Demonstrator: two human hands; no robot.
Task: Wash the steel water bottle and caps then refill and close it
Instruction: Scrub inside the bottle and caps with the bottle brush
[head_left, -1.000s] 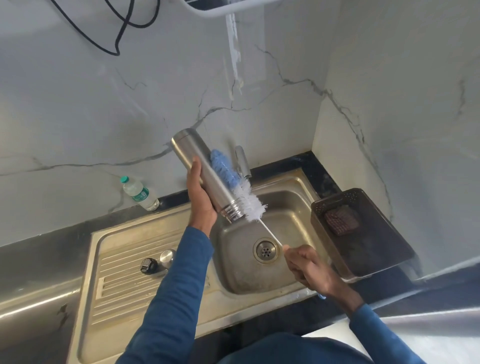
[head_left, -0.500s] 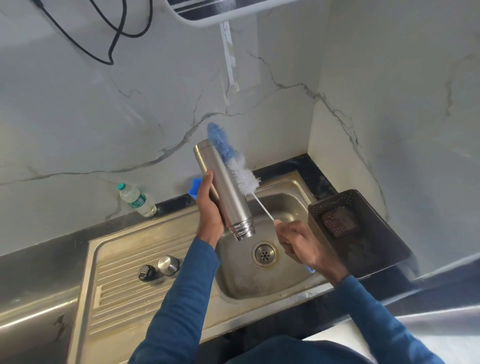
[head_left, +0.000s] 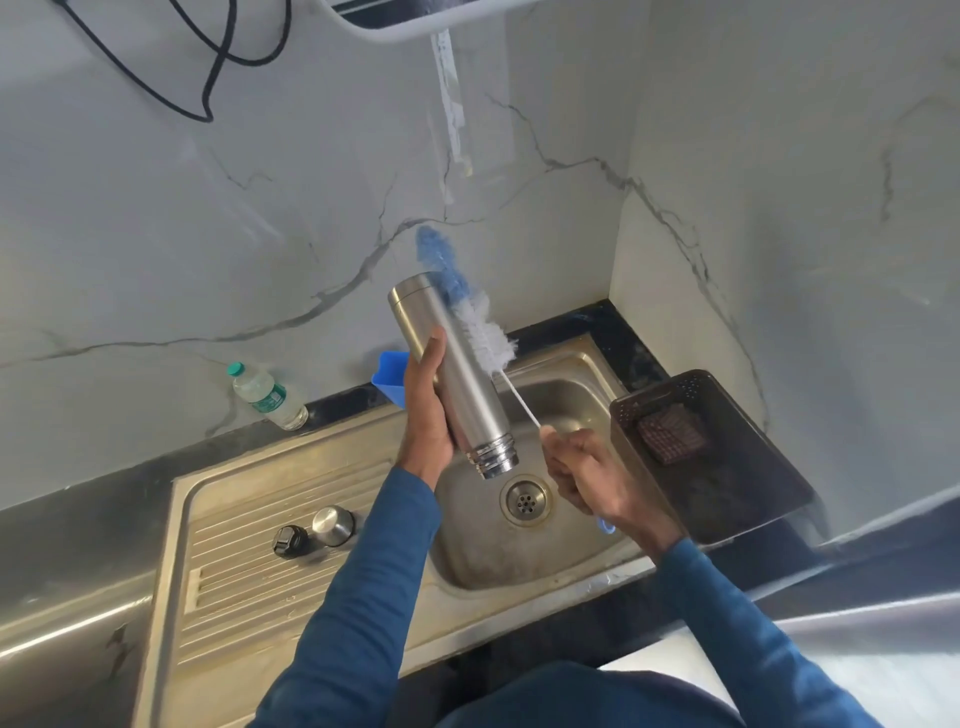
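Altogether one steel bottle (head_left: 457, 379), two caps (head_left: 311, 532), one brush (head_left: 470, 306)

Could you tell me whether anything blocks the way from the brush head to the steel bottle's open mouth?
Nothing visible does. The bottle brush lies alongside the steel bottle, outside it, and the mouth faces down over the sink, uncovered.

walls (head_left: 260, 234) – grey-veined marble | counter (head_left: 67, 525) – dark | black cable (head_left: 218, 67) hanging
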